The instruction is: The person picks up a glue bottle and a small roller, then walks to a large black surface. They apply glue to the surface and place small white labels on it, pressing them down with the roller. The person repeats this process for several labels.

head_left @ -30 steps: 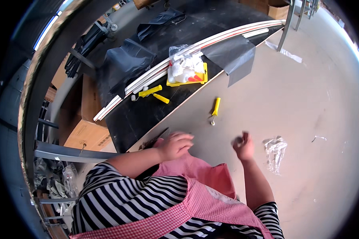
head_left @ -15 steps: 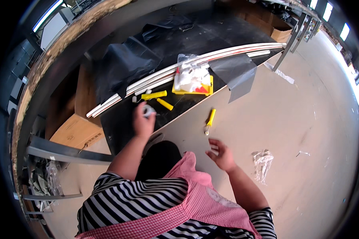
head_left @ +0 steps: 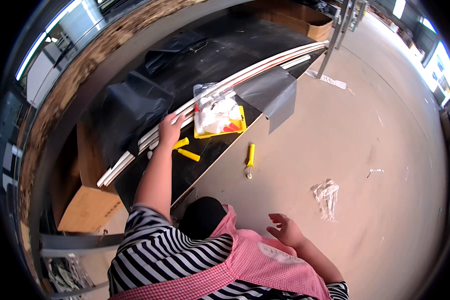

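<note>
My left hand [head_left: 170, 130] reaches across the white strips [head_left: 155, 136], its fingers curled down over them. What lies in its grasp is hidden by the hand. Just below it are a yellow-handled paint roller [head_left: 182, 143] and a loose yellow handle [head_left: 189, 155]. My right hand [head_left: 286, 230] hovers low in front of my apron, fingers apart and nothing in it. A small paint roller with a yellow handle [head_left: 251, 155] lies beyond it on the floor. On the black shelf sits a yellow paint tray [head_left: 220, 134], with a clear bag of white and red items [head_left: 217, 112] on it.
Black sheeting [head_left: 140, 97] covers part of the low shelf, and a dark flap [head_left: 277, 95] hangs over its edge. A cardboard box [head_left: 87, 205] stands at left, another box [head_left: 317, 30] far back. Metal legs [head_left: 330, 45] rise at right. Crumpled plastic [head_left: 326, 197] lies on the floor.
My left hand has moved farther over the shelf to the white strips; the round greyish thing it held no longer shows. My right hand has drawn back toward my body. The view has shifted.
</note>
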Demonstrator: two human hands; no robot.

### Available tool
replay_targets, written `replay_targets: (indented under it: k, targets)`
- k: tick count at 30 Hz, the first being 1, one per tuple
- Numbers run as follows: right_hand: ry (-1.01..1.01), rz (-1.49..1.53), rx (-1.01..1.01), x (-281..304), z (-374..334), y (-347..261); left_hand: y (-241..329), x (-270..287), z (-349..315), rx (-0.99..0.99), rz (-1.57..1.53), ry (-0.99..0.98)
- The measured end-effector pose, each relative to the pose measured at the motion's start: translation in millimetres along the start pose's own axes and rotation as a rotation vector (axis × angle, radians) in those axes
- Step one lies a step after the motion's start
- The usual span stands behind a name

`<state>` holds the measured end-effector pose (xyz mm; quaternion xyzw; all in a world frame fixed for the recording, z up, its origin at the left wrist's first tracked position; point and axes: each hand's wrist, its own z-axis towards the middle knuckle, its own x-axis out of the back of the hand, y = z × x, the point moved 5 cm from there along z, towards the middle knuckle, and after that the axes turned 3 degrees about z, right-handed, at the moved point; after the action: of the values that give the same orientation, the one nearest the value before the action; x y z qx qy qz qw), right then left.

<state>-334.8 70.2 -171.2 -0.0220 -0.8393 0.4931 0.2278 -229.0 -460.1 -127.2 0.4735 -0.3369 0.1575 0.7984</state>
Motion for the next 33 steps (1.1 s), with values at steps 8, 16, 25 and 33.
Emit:
replay_targets:
  k: [8, 16, 25, 33]
  targets:
    - [0.076, 0.074, -0.133, -12, -38, 14, 13, -127, 109, 0.505, -0.259, -0.121]
    - [0.169, 0.118, -0.146, -7, -39, 13, 59, -88, 62, 0.125, -1.262, -0.348]
    - [0.090, 0.098, -0.083, -14, -22, 5, 59, -83, 64, 0.298, -1.307, -0.123]
    - [0.043, 0.088, -0.081, -18, -15, 14, -2, -65, 67, 0.480, -1.516, 0.232]
